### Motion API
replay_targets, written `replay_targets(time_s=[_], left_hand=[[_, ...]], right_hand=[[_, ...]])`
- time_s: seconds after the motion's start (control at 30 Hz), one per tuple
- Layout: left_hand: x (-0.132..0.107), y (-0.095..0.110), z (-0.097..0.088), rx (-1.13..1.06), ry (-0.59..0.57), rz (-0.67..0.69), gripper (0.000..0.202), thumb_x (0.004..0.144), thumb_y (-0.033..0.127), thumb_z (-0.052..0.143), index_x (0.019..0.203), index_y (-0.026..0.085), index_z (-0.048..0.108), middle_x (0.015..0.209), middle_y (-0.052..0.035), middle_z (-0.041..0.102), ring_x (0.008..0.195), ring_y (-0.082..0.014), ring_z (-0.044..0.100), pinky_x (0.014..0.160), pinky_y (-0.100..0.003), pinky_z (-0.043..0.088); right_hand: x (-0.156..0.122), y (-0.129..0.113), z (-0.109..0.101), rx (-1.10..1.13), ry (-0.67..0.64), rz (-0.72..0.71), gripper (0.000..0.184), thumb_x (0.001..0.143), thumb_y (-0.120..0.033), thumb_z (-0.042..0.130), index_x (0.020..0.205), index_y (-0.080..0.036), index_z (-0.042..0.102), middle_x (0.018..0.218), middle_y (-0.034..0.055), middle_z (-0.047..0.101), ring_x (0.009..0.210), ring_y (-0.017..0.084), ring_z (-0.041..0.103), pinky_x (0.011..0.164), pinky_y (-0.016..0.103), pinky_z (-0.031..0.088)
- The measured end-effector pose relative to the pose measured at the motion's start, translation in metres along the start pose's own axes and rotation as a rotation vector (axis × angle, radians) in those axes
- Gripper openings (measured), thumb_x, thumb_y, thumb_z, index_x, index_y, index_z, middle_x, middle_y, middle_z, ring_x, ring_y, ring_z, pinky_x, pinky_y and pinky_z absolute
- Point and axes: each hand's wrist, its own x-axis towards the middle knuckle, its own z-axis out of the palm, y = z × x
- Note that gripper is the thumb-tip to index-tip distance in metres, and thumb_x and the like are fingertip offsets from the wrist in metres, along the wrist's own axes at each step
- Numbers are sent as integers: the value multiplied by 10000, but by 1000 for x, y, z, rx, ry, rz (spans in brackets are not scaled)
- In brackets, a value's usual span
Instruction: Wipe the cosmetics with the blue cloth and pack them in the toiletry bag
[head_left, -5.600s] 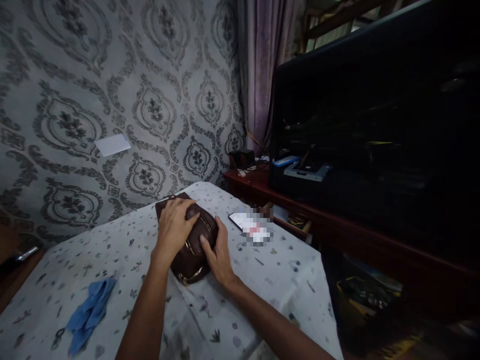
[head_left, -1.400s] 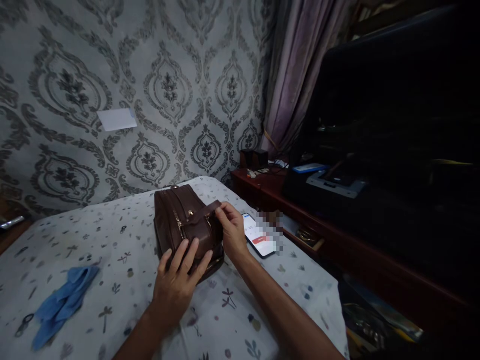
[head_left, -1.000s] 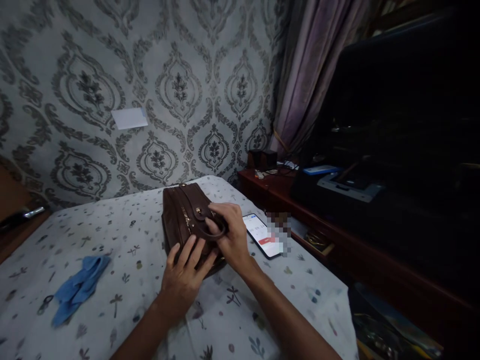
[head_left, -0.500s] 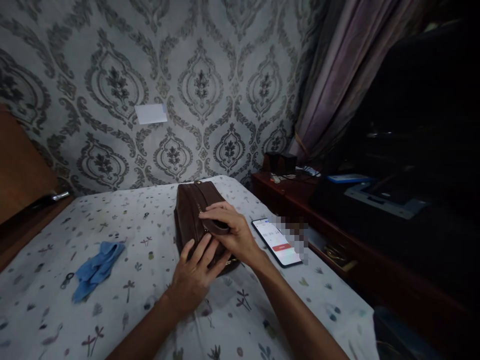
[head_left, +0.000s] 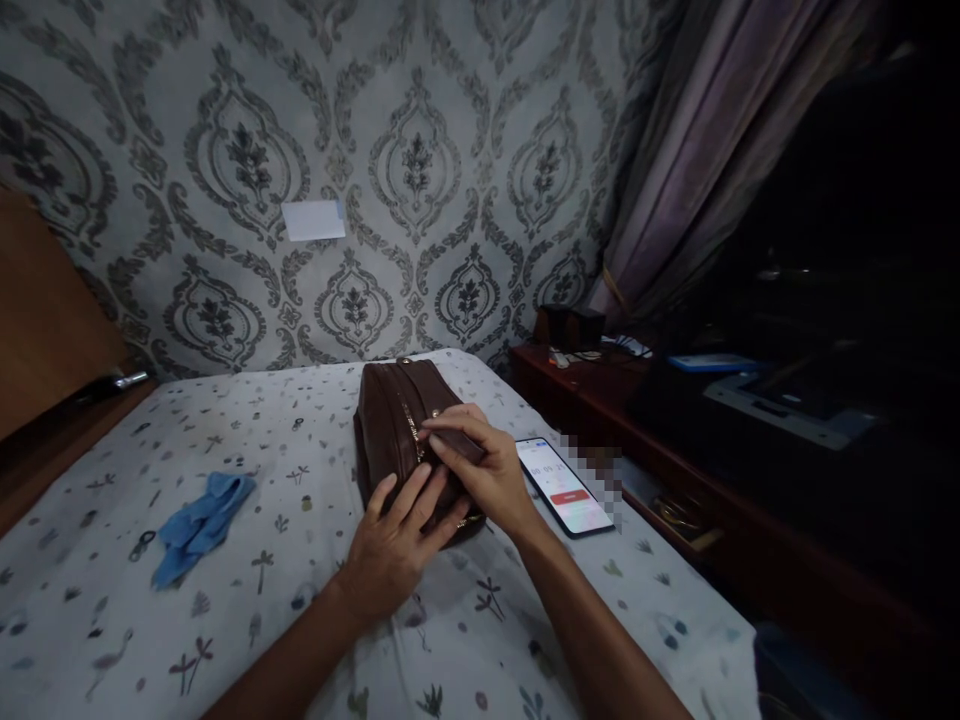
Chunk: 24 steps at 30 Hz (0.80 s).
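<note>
A brown leather-look bag [head_left: 386,425] lies on the patterned sheet with a gold-toothed zipper [head_left: 412,425] along its top. My left hand [head_left: 394,550] rests on the near end of the bag, its fingers spread and pressed against the surface. Over the top of the bag, my right hand [head_left: 487,465] has thumb and forefinger pinched together at the zipper. The fingers mostly cover the zipper pull. The bag's strap handle lies under the right hand, largely hidden. Another bit of gold zipper shows low on the near right side.
A phone [head_left: 566,490] with a lit timer screen lies right of the bag. Left is a crumpled blue cloth [head_left: 202,525]. Beyond the bed's right edge stands a dark red wooden desk [head_left: 600,390] with an open drawer [head_left: 682,520]. A patterned wall [head_left: 412,260] rises behind.
My right hand's pinch has shifted slightly rightward across the bag's top, and more gold zipper teeth now show. My left hand stays on the near end. The view has shifted slightly.
</note>
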Motion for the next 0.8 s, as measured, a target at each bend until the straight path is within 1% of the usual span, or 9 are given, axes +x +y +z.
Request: replay_targets(time_s=[0.1, 0.17, 0.23, 0.3, 0.37, 0.47, 0.57, 0.67, 0.8], left_hand=[[0, 1, -1, 5, -4, -5, 432, 950, 199, 489, 1359, 299, 586, 1404, -83, 601, 1387, -235, 434, 1192, -461, 188], [0, 1, -1, -3, 6, -12, 428, 952, 190, 485, 1349, 302, 596, 1395, -87, 607, 1382, -238, 442, 1189, -461, 196], [0, 2, 0, -15, 20, -23, 417, 952, 179, 487, 1332, 299, 612, 1380, -93, 618, 1377, -240, 448, 1188, -461, 199], [0, 2, 0, -28, 24, -30, 420, 950, 161, 487, 1326, 293, 618, 1372, -98, 623, 1378, -238, 444, 1190, -462, 195], [1, 3, 1, -41, 27, -35, 428, 948, 145, 480, 1327, 290, 618, 1361, -101, 630, 1392, -238, 427, 1191, -465, 190], [2, 3, 1, -51, 37, -38, 423, 950, 142, 472, 1317, 282, 627, 1338, -110, 643, 1424, -243, 385, 1192, -470, 184], [2, 4, 1, -50, 42, -40, 423, 951, 134, 465, 1314, 278, 630, 1349, -117, 636, 1442, -244, 361, 1192, -468, 185], [1, 5, 1, -52, 32, -41, 445, 950, 130, 457, 1339, 284, 608, 1386, -115, 610, 1451, -244, 349, 1191, -472, 189], [-1, 4, 2, -51, 21, -37, 460, 950, 138, 466, 1370, 287, 581, 1420, -117, 582, 1461, -251, 332, 1187, -479, 196]], right_hand=[[-1, 11, -18, -20, -9, -70, 300, 814, -327, 754, 1109, -279, 726, 1151, 75, 714, 1144, 251, 609, 1017, 450, 459], [-2, 21, -32, -45, 52, -50, 341, 782, -341, 792, 1114, -290, 729, 1201, 77, 706, 1152, 256, 611, 1008, 459, 461], [-3, 31, -42, -60, 114, -15, 261, 770, -353, 806, 1019, -288, 763, 1138, 72, 731, 1082, 246, 642, 964, 442, 482], [-4, 37, -48, -47, 122, -16, 153, 769, -365, 808, 899, -286, 787, 1014, 58, 763, 984, 229, 668, 927, 425, 493], [-5, 38, -49, -14, 88, -39, 120, 768, -377, 809, 849, -290, 796, 930, 48, 774, 920, 217, 672, 899, 413, 498], [-6, 36, -47, 34, 55, -31, 153, 762, -410, 809, 863, -296, 804, 889, 52, 778, 932, 220, 654, 870, 404, 510], [-7, 33, -46, 66, 95, 30, 202, 759, -465, 796, 865, -294, 807, 848, 54, 770, 949, 228, 635, 855, 406, 519], [-7, 28, -44, 74, 122, 13, 211, 779, -495, 768, 812, -290, 804, 835, 50, 771, 940, 231, 619, 874, 422, 506], [-6, 21, -40, 46, 122, 28, 302, 811, -543, 713, 727, -262, 787, 710, 36, 712, 797, 211, 598, 790, 390, 504]])
